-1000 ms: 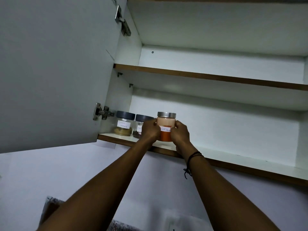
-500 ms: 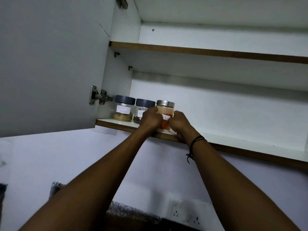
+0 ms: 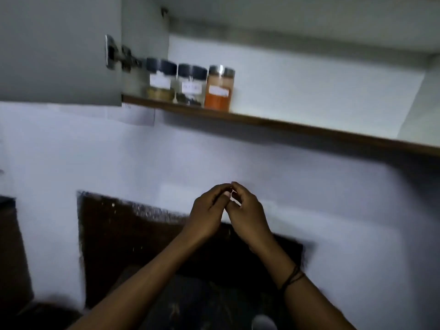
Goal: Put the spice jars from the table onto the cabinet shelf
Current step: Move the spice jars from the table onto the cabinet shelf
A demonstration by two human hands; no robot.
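Orange jar (image 3: pixel 218 88) stands near the shelf edge (image 3: pixel 262 121), so with your left hand (image 3: pixel 209 210) and right hand (image 3: pixel 247 213) seemingly empty, loosely curled, a careless next placement could nudge it off.

Jar labels (image 3: pixel 191 87) blurred — seemingly handwritten, nothing readable.

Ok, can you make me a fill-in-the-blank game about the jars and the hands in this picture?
1. The number of spice jars standing on the cabinet shelf is ____.
2. The orange spice jar has a shiny ____ lid.
3. The orange spice jar stands at the ____ end of the row.
4. The left hand and right hand hold ____ jars.

Missing words: three; silver; right; no
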